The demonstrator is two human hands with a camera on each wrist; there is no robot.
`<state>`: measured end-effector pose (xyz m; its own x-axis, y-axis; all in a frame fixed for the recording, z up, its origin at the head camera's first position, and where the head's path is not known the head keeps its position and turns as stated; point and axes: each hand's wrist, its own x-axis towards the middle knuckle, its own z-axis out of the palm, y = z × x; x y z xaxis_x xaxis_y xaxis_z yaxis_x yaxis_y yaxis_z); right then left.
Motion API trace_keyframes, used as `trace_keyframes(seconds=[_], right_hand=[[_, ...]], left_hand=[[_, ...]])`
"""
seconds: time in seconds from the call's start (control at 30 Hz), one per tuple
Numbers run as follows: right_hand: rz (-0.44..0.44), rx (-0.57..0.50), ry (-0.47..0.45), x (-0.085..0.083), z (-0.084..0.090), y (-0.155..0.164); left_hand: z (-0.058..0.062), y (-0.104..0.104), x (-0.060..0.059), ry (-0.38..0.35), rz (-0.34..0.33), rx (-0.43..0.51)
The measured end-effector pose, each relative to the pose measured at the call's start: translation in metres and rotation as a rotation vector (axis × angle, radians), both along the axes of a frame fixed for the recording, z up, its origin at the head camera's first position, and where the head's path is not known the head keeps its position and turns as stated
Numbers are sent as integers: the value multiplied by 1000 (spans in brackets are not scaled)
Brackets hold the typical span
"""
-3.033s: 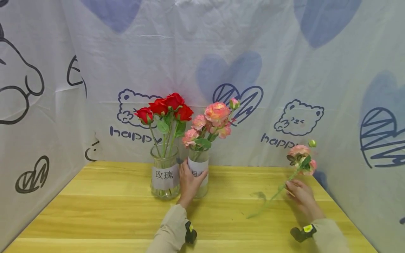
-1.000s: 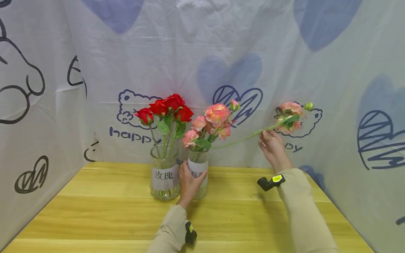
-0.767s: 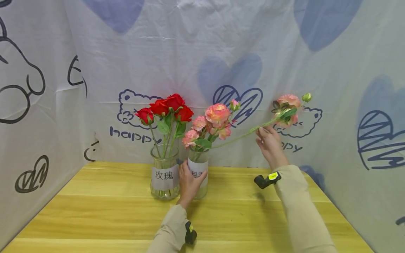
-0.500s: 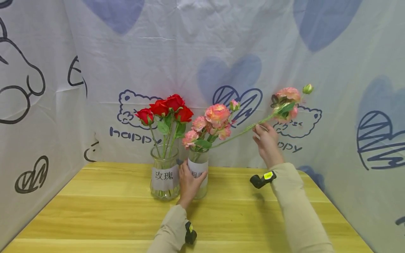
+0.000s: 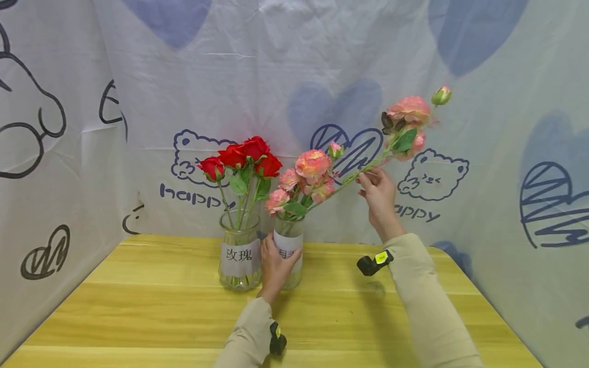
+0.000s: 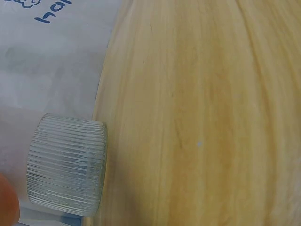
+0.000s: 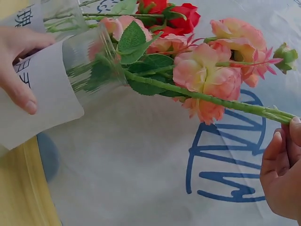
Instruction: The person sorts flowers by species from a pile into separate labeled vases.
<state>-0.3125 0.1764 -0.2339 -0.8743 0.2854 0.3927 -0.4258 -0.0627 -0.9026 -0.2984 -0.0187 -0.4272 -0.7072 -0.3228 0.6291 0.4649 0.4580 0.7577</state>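
Two jars stand touching at the far middle of the bench (image 5: 138, 301): the red-rose jar (image 5: 238, 255) left, the pink-flower jar (image 5: 289, 250) right. Their blooms crowd the space above. Bench surface left, right and near is open. Cloth walls (image 5: 60, 153) close the left, far and right sides.

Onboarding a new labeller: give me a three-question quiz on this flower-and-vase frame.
1. True or false: the left hand grips the clear glass vase of pink flowers.
2. The right hand pinches: A) a red rose B) the long green stem of a pink flower spray C) a paper label.
3. Which flowers fill the ribbed glass vase to the left?

Key: 1 true; 2 B; 3 red roses.
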Motion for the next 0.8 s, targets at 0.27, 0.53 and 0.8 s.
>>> trace_keyframes(seconds=[0.27,0.53,0.8], right_hand=[[0,217,62,-2,11,-10],[54,567,118,4,22,-29],[114,876,78,10,14,-29]], left_hand=[[0,1,0,-6,4,-1],[1,0,1,1,13,-3],[0,0,1,-9,6,-6]])
